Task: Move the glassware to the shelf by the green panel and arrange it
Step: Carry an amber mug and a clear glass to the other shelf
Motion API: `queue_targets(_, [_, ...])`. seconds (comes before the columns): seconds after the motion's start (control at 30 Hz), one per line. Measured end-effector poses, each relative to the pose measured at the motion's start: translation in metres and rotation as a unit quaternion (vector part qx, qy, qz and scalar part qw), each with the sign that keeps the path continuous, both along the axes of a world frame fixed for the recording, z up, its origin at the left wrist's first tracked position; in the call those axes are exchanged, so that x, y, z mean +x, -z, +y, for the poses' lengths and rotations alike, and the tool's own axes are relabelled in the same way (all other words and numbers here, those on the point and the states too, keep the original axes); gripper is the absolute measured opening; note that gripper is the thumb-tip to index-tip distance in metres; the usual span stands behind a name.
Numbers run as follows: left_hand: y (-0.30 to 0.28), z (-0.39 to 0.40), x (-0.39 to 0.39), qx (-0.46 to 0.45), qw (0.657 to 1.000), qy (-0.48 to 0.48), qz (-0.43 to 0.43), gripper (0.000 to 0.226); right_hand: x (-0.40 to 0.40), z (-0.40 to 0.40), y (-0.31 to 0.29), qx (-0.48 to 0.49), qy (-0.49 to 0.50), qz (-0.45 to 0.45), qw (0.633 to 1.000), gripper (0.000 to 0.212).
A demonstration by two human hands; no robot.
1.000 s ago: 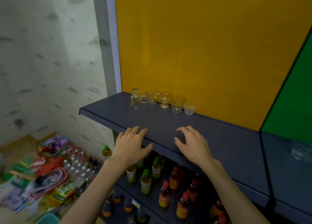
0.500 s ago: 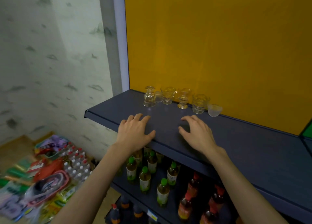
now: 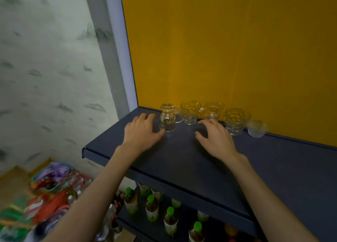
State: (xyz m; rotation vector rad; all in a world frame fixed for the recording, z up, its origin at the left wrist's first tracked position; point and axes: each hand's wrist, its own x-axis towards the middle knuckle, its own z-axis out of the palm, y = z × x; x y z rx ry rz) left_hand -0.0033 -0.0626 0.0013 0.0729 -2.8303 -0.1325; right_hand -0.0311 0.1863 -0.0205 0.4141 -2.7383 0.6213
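Observation:
Several clear glass pieces stand in a row at the back of a dark blue shelf (image 3: pixel 182 161), against a yellow panel. From the left: a small waisted jar (image 3: pixel 167 117), a dimpled cup (image 3: pixel 190 112), a handled cup (image 3: pixel 212 110), another dimpled cup (image 3: pixel 237 121) and a small frosted bowl (image 3: pixel 257 128). My left hand (image 3: pixel 141 132) lies palm down, fingers spread, its thumb just short of the jar's base. My right hand (image 3: pixel 216 138) hovers with fingers apart in front of the handled cup, partly hiding its foot. Neither hand holds anything. The green panel is out of view.
A lower shelf (image 3: pixel 127 218) carries several bottles with green caps (image 3: pixel 170 209). Down on the floor at the left lies a heap of packaged goods and small bottles (image 3: pixel 54 192). A grey upright post (image 3: pixel 116 59) bounds the shelf on the left.
Both hands have moved from the shelf's front edge back toward the glasses. The view has swung left, and the green panel has left the frame.

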Motion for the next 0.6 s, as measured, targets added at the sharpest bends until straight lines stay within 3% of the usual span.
queue_targets(0.27, [0.000, 0.004, -0.070, 0.098, 0.995, 0.021, 0.006, 0.074, -0.027, -0.011, -0.003, -0.010, 0.023, 0.020, 0.999, 0.039])
queue_targets(0.6, [0.008, -0.005, -0.120, 0.142, 0.988, 0.049, -0.023, 0.078, -0.045, -0.033, -0.013, 0.011, 0.087, 0.011, 0.996, 0.043])
